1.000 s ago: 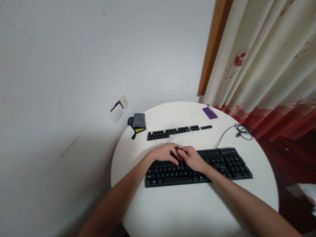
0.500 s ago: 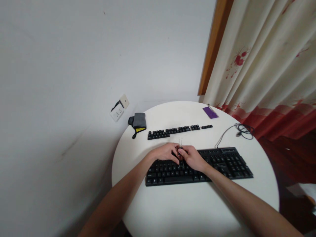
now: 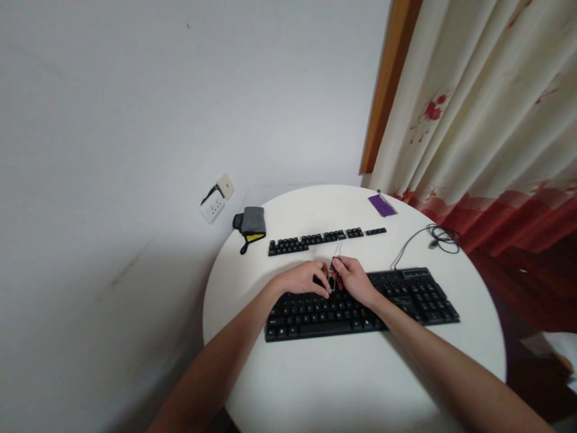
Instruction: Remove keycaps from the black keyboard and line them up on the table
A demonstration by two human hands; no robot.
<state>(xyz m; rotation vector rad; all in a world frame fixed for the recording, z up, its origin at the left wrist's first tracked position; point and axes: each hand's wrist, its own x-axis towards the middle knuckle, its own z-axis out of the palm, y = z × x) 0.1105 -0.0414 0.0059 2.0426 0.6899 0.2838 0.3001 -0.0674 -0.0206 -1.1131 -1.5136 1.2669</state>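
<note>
A wire keycap puller (image 3: 336, 264) with a dark grip is held in my right hand (image 3: 354, 279), thumb on top. One pair of its thin wires points up toward the far side, while the other end reaches down to my left fingers. My left hand (image 3: 306, 278) is closed, thumb and fingers pinched around that lower wire end; a small dark piece seems to be there, too small to make out. Both hands are above the upper left half of a black keyboard (image 3: 324, 328), hiding some of its upper keys.
Behind the keyboard, loose black keycaps (image 3: 288, 246) stand in a row on the round white table (image 3: 360, 373). A grey and yellow cloth (image 3: 253, 221) lies at the left, a purple card (image 3: 382, 205) at the back right. The keyboard's cable (image 3: 444, 236) is coiled at the right.
My right hand has lifted and moved slightly away, and the keycap puller now tilts to the right. My left hand has stayed nearly in place at the puller's lower end.
</note>
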